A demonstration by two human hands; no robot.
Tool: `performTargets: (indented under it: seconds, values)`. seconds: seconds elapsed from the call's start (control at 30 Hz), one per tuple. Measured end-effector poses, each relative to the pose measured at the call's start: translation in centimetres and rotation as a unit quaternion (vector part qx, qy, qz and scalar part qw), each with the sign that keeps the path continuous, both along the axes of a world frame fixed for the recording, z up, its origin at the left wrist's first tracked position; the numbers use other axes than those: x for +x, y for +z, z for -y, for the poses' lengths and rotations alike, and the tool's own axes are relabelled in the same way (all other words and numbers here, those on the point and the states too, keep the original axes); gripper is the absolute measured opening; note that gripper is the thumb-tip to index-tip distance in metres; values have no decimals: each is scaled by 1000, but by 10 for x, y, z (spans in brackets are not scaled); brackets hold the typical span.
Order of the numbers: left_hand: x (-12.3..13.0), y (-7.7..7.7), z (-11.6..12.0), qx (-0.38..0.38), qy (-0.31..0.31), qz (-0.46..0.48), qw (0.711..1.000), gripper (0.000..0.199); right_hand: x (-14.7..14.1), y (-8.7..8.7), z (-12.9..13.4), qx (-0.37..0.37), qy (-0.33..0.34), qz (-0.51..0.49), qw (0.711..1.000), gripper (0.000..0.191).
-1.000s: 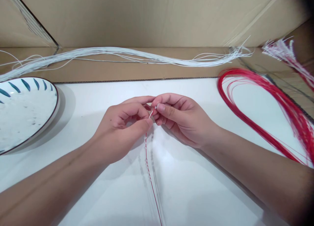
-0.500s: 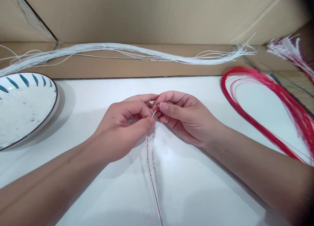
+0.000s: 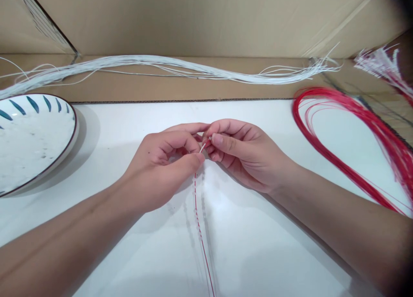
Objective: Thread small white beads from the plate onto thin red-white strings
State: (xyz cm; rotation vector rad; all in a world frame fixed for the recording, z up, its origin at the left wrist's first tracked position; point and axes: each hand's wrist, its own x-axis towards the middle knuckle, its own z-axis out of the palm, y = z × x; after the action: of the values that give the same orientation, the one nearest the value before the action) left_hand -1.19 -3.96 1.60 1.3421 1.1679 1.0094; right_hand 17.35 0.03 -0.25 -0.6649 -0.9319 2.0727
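My left hand (image 3: 174, 159) pinches a thin white strand (image 3: 202, 148) between thumb and forefinger, over the white table. Fingertips touching it, my right hand (image 3: 235, 146) is closed on a tiny pale piece (image 3: 210, 138) at the red end of the strand; its exact shape is too small to tell. Below my left thumb hangs a red thread (image 3: 206, 260) with small clear beads (image 3: 197, 221) spaced along its upper part. It runs down to the bottom edge of the view.
A white plate (image 3: 35, 146) with blue leaf marks lies at the left. White strands (image 3: 155, 61) stretch along the cardboard ledge (image 3: 193, 90) behind. A looped red thread bundle (image 3: 319, 145) lies at the right, with a white-and-red bundle (image 3: 380, 67) beyond.
Both hands keep their pinch with hardly any movement. The tiny piece and my right fingertips have shifted very slightly to the right.
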Motion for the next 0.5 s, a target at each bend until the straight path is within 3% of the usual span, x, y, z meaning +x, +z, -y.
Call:
performTargets:
  seconds: [0.5]
  values:
    - [2, 3, 0, -3, 9, -4, 1000, 21, -2, 0, 1, 27, -11, -1, 1000, 4]
